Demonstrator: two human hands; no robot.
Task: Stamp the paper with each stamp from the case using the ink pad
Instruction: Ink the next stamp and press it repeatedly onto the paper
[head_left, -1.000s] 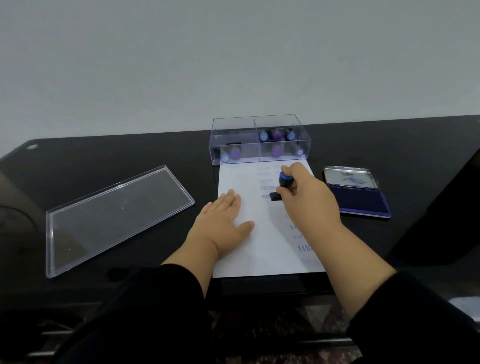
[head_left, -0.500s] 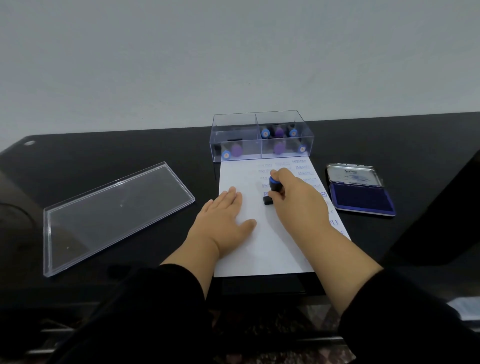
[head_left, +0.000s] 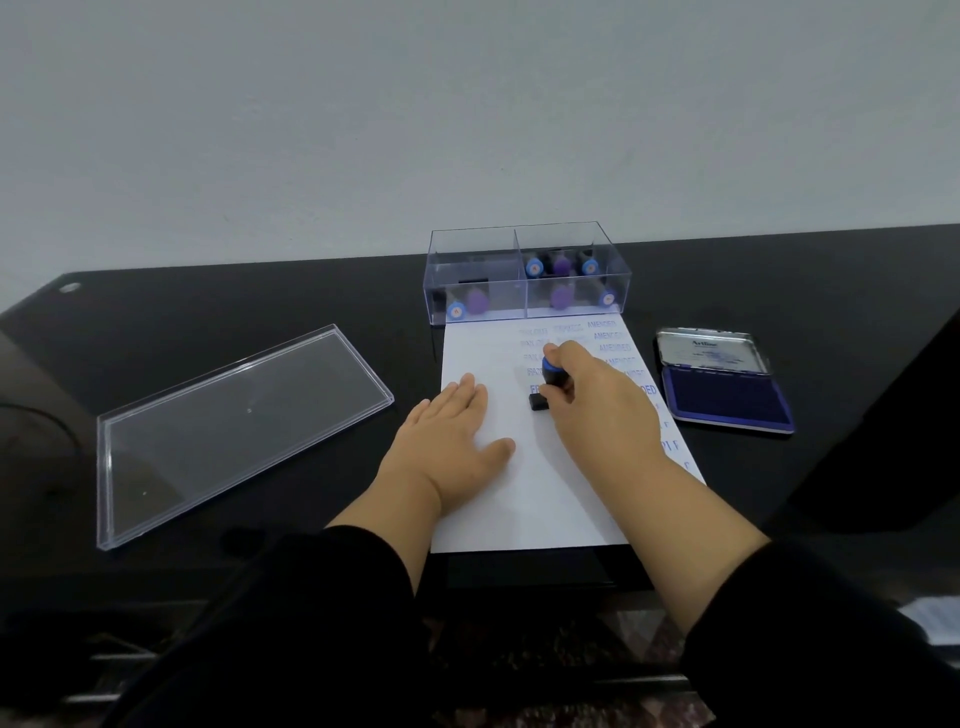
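A white paper (head_left: 524, 499) lies on the black table, with several blue stamped words in rows on its far and right parts. My right hand (head_left: 597, 410) grips a stamp with a blue handle and black base (head_left: 545, 387), the base down on the paper near its middle. My left hand (head_left: 452, 441) rests flat on the paper's left part, fingers straight. The clear stamp case (head_left: 478, 275) stands at the paper's far edge with several blue and purple stamps inside. The open blue ink pad (head_left: 727, 400) sits to the right of the paper.
The case's clear lid (head_left: 234, 436) lies flat on the table to the left. The table's near edge runs just under the paper. A pale wall rises behind the table. A dark object stands at the far right edge (head_left: 893, 441).
My right hand has shifted the stamp slightly left and nearer on the paper, set below the earlier prints. My left hand has stayed flat. The view has moved a little.
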